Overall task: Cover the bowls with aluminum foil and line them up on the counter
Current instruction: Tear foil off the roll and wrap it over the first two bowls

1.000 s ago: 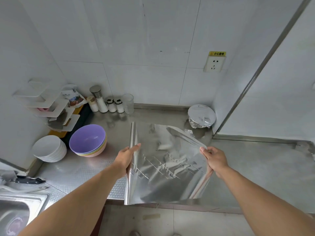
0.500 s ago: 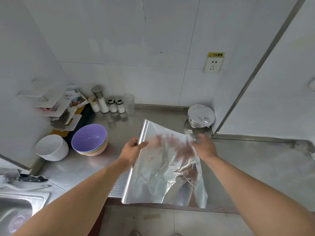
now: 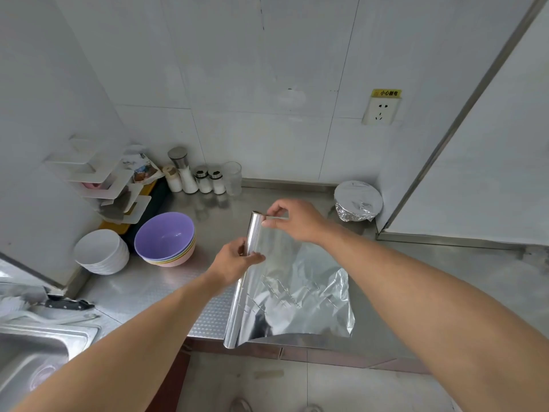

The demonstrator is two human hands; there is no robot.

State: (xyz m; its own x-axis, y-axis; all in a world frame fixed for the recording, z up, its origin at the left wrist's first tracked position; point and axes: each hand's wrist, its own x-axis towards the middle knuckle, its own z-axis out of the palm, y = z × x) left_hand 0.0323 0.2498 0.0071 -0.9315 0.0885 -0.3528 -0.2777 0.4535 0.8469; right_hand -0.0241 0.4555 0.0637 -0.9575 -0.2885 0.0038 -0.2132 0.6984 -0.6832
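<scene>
Left hand [image 3: 237, 258], fingers curled round the middle of the foil roll [image 3: 244, 281], which lies over the near part of the steel counter [image 3: 445, 272]. Right hand [image 3: 292, 220], thumb and forefinger pinched on the top edge of the unrolled foil sheet [image 3: 300, 295] just beside the roll's far end. Sheet spreads crumpled to the right of the roll. Foil-covered bowl [image 3: 358, 200] stands in the far right corner; stacked coloured bowls [image 3: 165, 239] and white bowls [image 3: 101, 252] at left.

left hand [image 3: 237, 261] gripping foil roll [image 3: 247, 272], right hand [image 3: 292, 220] pinching foil sheet [image 3: 297, 289] near roll's far end, stacked bowls [image 3: 165, 239] left, foil-covered bowl [image 3: 358, 201] at back
</scene>
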